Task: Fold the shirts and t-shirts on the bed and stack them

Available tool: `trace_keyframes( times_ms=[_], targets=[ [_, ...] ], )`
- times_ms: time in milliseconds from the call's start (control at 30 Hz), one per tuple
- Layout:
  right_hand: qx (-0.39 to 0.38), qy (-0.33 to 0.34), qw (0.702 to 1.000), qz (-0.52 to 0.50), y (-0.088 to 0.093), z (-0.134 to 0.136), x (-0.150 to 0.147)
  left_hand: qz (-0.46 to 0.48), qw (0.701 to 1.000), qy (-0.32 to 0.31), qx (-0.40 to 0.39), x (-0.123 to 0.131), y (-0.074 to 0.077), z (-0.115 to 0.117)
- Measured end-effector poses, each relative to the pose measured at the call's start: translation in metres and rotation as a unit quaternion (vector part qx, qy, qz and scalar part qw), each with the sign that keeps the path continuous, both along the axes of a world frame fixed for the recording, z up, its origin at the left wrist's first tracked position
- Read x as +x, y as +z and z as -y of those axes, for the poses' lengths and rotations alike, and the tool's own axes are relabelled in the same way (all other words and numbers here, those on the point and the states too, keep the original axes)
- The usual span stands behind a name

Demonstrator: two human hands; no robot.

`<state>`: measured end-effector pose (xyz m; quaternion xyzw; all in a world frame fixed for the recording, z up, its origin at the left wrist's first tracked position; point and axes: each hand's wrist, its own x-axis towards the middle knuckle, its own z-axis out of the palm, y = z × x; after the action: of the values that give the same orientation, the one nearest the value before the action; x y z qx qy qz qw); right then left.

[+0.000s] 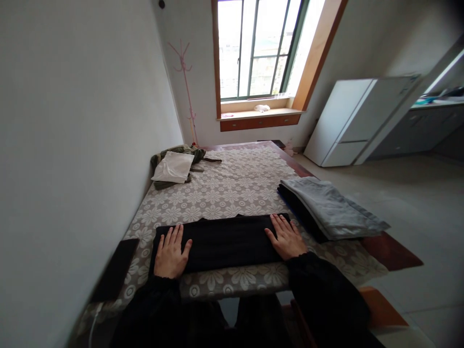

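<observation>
A black garment point(226, 241), folded into a long band, lies across the near end of the table point(232, 188), which is covered by a floral lace cloth. My left hand point(170, 253) rests flat on the garment's left end with its fingers spread. My right hand point(286, 237) lies flat on the right end, fingers stretched out. Neither hand grips anything. Both arms wear black sleeves.
A stack of folded grey and dark clothes point(329, 210) sits at the table's right edge. A white cloth point(173, 167) lies on an olive garment at the far left. A black phone-like slab point(116, 268) lies at near left. A white fridge point(357, 121) stands at right.
</observation>
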<state>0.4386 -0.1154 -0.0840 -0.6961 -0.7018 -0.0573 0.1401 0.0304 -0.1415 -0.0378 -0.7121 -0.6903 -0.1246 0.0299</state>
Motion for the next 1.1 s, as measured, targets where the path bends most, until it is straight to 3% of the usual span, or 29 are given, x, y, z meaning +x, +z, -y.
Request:
trace_keyframes(
  times_ms=[233, 500, 633, 800, 900, 967, 1033, 1100],
  targets=[
    [0.003, 0.005, 1.000, 0.000, 0.000, 0.001, 0.003, 0.047, 0.995, 0.089, 0.016, -0.035, 0.004, 0.016],
    [0.042, 0.026, 0.998, -0.028, 0.008, 0.007, -0.001, 0.169, 0.974, 0.150, 0.016, -0.066, 0.017, 0.083],
    [0.095, 0.076, 0.989, -0.082, 0.018, 0.023, -0.027, 0.238, 0.958, 0.160, -0.012, -0.069, 0.022, 0.102],
    [0.090, 0.180, 0.965, -0.168, 0.027, 0.049, -0.071, 0.332, 0.929, 0.162, -0.034, -0.070, 0.024, 0.096],
    [0.072, 0.202, 0.955, -0.203, 0.025, 0.056, -0.084, 0.442, 0.884, 0.143, -0.046, -0.071, 0.030, 0.088],
    [0.067, 0.202, 0.952, -0.220, 0.023, 0.058, -0.085, 0.527, 0.839, 0.131, -0.043, -0.072, 0.036, 0.084],
    [0.069, 0.198, 0.949, -0.236, 0.021, 0.058, -0.084, 0.631, 0.765, 0.124, -0.045, -0.070, 0.042, 0.084],
    [0.074, 0.194, 0.946, -0.249, 0.019, 0.057, -0.082, 0.735, 0.665, 0.126, -0.042, -0.064, 0.046, 0.085]
  ],
)
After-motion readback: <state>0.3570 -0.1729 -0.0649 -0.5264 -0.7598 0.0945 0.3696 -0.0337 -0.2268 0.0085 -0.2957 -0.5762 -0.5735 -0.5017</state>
